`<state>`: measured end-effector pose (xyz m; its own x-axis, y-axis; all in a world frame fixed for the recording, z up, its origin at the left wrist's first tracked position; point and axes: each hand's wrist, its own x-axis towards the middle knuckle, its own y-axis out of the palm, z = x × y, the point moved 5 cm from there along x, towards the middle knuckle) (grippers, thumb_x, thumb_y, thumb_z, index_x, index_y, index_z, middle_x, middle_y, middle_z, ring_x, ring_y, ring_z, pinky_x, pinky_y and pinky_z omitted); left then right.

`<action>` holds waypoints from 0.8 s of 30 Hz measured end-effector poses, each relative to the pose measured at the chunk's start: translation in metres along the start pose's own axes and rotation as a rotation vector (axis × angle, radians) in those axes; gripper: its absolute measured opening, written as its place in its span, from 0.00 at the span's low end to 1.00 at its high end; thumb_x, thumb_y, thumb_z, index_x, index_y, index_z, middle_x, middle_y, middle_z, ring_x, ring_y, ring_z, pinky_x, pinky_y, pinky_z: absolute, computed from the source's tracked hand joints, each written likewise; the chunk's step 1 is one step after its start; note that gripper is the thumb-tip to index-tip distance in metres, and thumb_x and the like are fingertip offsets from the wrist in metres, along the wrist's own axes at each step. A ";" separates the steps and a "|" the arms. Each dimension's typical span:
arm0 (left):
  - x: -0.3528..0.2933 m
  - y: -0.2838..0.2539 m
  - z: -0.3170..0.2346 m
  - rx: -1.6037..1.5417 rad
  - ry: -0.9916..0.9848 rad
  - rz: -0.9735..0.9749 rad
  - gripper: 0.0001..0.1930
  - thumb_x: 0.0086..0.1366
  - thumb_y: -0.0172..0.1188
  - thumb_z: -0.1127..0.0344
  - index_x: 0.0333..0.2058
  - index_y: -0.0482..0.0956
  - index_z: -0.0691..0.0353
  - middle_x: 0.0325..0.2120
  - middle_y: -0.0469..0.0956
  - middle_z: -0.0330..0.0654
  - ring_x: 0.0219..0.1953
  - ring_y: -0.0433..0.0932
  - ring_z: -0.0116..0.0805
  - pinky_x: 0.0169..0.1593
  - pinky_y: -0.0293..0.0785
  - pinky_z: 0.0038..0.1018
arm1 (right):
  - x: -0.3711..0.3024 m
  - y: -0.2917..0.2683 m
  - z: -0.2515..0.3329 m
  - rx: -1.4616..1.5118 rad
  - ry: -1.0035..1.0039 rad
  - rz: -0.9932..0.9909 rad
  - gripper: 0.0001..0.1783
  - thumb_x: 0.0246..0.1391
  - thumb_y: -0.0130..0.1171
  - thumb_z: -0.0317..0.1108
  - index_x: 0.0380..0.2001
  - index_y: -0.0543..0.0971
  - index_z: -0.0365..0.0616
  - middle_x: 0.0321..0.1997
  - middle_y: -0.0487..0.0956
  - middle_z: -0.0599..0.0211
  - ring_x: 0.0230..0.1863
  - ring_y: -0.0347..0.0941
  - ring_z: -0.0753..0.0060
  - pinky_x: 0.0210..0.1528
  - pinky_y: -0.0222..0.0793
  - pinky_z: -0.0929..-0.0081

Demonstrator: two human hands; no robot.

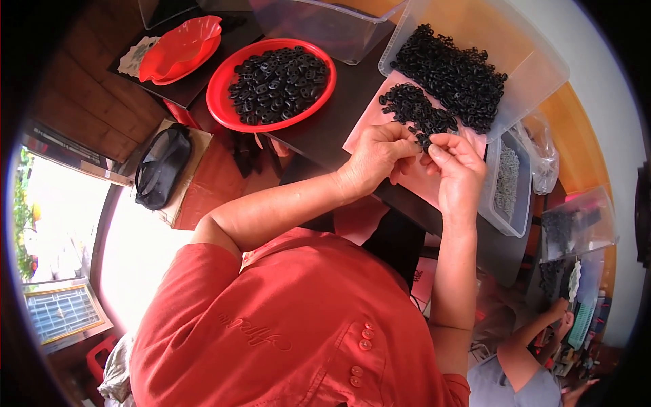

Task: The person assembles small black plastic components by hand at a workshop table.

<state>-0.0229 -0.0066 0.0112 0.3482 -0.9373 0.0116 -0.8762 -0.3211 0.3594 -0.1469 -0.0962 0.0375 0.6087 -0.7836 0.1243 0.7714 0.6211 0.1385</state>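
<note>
My left hand (380,157) and my right hand (458,166) meet over a pink sheet (415,192) on the dark table. Fingertips of both are pinched on a small black plastic piece (423,141), mostly covered by the fingers. Just beyond lies a loose heap of small black looped pieces (415,107). Past the heap, more such pieces (451,74) fill a clear plastic bin (536,57) that is tipped toward me. To the left, a red round bowl (218,105) holds many flat black oval pieces with holes (278,85).
Right of the sheet stands a clear tub (523,203) of small silvery metal parts (506,180), near a plastic bag (544,156). A red wavy-edged dish (180,51) is far left. A black bag (163,166) lies on a carton. Another person (512,373) works at lower right.
</note>
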 end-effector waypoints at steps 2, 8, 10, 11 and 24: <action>-0.001 0.000 -0.003 0.008 -0.003 0.000 0.09 0.65 0.59 0.66 0.31 0.77 0.67 0.21 0.77 0.39 0.20 0.75 0.24 0.21 0.70 0.20 | -0.002 0.003 -0.001 0.016 -0.003 0.003 0.07 0.53 0.58 0.19 0.36 0.80 0.35 0.31 0.80 0.67 0.28 0.76 0.77 0.29 0.67 0.85; -0.005 0.002 -0.006 -0.052 0.059 -0.015 0.06 0.62 0.63 0.72 0.36 0.78 0.68 0.25 0.79 0.39 0.25 0.76 0.24 0.23 0.72 0.19 | -0.002 0.003 -0.002 0.037 0.006 0.012 0.06 0.53 0.58 0.19 0.36 0.80 0.35 0.31 0.80 0.67 0.28 0.75 0.78 0.29 0.67 0.84; -0.005 0.002 -0.009 -0.083 0.097 -0.025 0.07 0.61 0.64 0.75 0.38 0.78 0.68 0.26 0.79 0.39 0.26 0.77 0.24 0.23 0.72 0.19 | -0.002 0.001 -0.003 0.040 0.023 0.023 0.06 0.53 0.58 0.19 0.36 0.79 0.34 0.32 0.80 0.67 0.29 0.75 0.78 0.29 0.68 0.84; -0.004 0.002 -0.009 -0.077 0.097 0.024 0.10 0.59 0.65 0.77 0.40 0.79 0.69 0.27 0.79 0.39 0.26 0.77 0.24 0.23 0.73 0.19 | -0.002 0.001 -0.003 0.077 0.028 0.055 0.07 0.54 0.58 0.19 0.37 0.78 0.34 0.32 0.80 0.66 0.29 0.75 0.78 0.29 0.68 0.84; -0.011 0.001 -0.015 0.140 0.195 0.147 0.15 0.55 0.68 0.79 0.42 0.79 0.67 0.28 0.77 0.36 0.28 0.77 0.20 0.24 0.71 0.16 | -0.013 0.001 -0.005 -0.017 0.170 0.173 0.05 0.59 0.57 0.28 0.36 0.77 0.38 0.29 0.78 0.69 0.27 0.73 0.82 0.26 0.66 0.87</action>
<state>-0.0224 0.0051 0.0258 0.2598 -0.9357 0.2385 -0.9547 -0.2119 0.2087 -0.1532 -0.0858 0.0312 0.7537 -0.6568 -0.0230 0.6548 0.7474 0.1124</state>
